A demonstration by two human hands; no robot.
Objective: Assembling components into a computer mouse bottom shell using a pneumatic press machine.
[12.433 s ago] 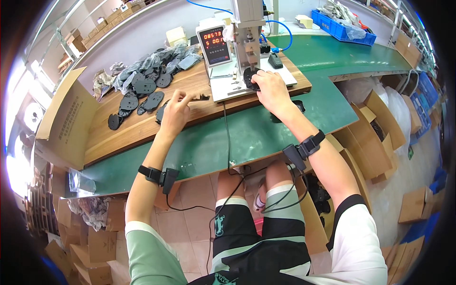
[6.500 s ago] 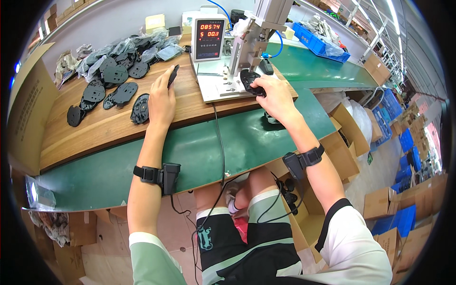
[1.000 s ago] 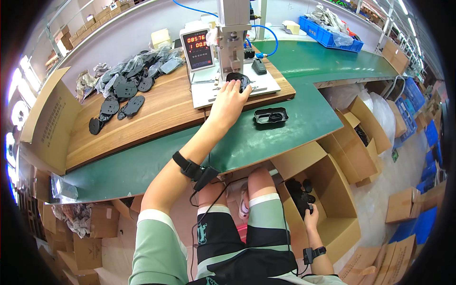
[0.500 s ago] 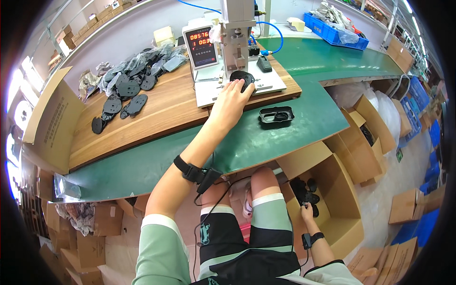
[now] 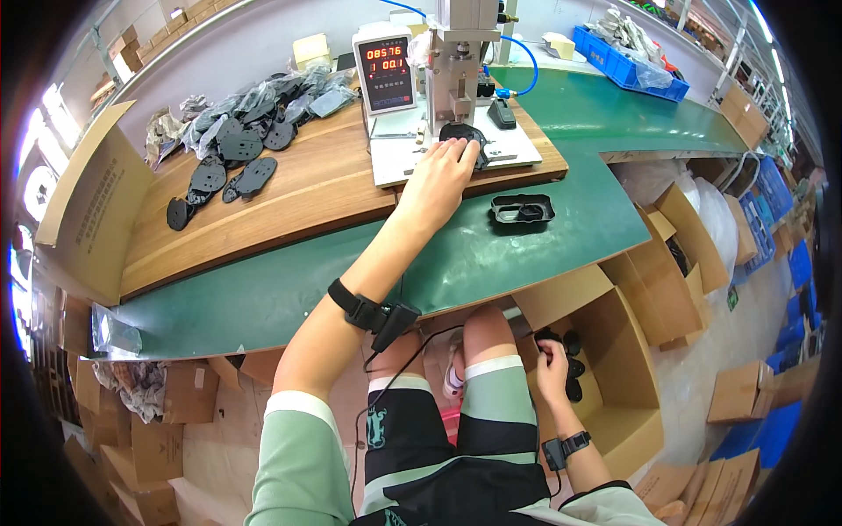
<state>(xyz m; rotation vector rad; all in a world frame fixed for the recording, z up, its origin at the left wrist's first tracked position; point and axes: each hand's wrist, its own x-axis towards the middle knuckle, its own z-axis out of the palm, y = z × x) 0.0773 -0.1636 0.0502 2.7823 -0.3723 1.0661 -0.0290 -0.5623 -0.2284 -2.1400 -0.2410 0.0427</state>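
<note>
My left hand point(image 5: 436, 186) reaches up to the press point(image 5: 458, 83), its fingers closed over the near edge of a black plastic part point(image 5: 463, 133) on the white base plate point(image 5: 399, 156). Low on the right, my right hand point(image 5: 553, 370) is inside an open cardboard box point(image 5: 627, 377). Its fingers are curled together beside several black parts point(image 5: 574, 366); whatever they hold is hidden. A black tray-like shell point(image 5: 523, 210) rests on the green table point(image 5: 438, 267), to the right of my left forearm.
Flat black discs point(image 5: 235, 145) and crumpled plastic bags point(image 5: 197, 131) cover the wooden board's left side. A counter with a red display point(image 5: 388, 74) stands beside the press. Blue air hoses point(image 5: 531, 74) loop behind it. A blue crate point(image 5: 627, 66) sits far right. A cable point(image 5: 358, 434) trails across my lap.
My right hand has moved up and left within the box, its fingers now over the left of the parts. My left hand stays on the part under the press. The whole view has shifted slightly.
</note>
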